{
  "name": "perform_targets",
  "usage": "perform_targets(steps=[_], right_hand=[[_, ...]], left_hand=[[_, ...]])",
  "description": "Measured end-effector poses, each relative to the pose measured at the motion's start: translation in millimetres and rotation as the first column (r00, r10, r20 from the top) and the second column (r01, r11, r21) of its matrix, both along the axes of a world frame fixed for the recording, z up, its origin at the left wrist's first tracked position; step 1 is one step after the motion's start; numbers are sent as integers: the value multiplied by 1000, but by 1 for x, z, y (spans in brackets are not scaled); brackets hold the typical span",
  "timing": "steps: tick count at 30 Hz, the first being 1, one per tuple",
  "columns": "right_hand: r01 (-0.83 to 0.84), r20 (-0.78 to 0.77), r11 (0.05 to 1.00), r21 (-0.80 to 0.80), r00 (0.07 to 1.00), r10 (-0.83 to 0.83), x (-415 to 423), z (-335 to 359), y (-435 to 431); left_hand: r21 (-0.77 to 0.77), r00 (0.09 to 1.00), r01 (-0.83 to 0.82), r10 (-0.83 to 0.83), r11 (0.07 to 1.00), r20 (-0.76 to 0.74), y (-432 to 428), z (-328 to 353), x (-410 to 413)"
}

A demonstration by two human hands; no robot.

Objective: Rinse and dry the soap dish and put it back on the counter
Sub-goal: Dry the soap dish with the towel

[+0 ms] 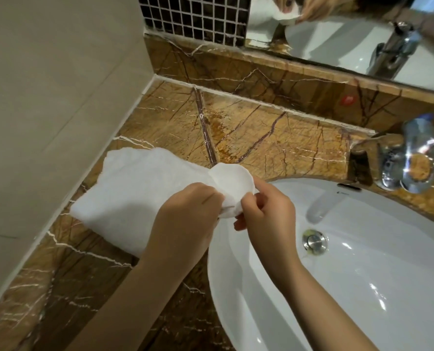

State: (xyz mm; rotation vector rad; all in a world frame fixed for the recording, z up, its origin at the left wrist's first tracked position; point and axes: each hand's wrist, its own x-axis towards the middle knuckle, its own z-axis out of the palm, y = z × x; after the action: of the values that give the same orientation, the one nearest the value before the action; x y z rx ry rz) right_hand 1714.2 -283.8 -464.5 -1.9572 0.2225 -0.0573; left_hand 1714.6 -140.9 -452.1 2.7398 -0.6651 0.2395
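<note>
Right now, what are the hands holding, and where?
Both hold the soap dish: right hand on its near edge, left hand pressing the towel against it.

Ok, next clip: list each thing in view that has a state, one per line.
Small white scalloped soap dish: held up in both hands, against the towel.
White terry towel: lying on the counter, one end pulled up to the dish.
Left hand: pressing towel to dish.
Right hand: pinching the dish's edge.
Chrome tap: no water running.
White oval basin: drain stopper down.
</note>
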Motion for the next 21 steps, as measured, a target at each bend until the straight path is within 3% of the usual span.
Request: perform_targets(steps=[11,13,16,18,19,21], right_hand=[[81,40,995,54,996,-84,-2,0,-10],[115,67,991,67,991,-119,1,5,-11],[145,129,982,117,979,-160,8,14,-17],[90,151,980,176,982,-117,13,23,-18],[33,155,977,210,986,-67,15,26,-16],[-98,156,961,258,986,59,18,31,-8]], left_hand=[[-95,994,-6,16,995,105,-3,-4,-18],[-141,997,-45,54,989,59,0,-3,-18],[-299,980,-167,126,940,-153,0,-2,-19],[-472,928,-314,162,824,-335,-1,1,-17],[-579,883,-403,135,709,-449,-1,5,-14],[-714,755,-600,-39,361,-655,0,13,-6]])
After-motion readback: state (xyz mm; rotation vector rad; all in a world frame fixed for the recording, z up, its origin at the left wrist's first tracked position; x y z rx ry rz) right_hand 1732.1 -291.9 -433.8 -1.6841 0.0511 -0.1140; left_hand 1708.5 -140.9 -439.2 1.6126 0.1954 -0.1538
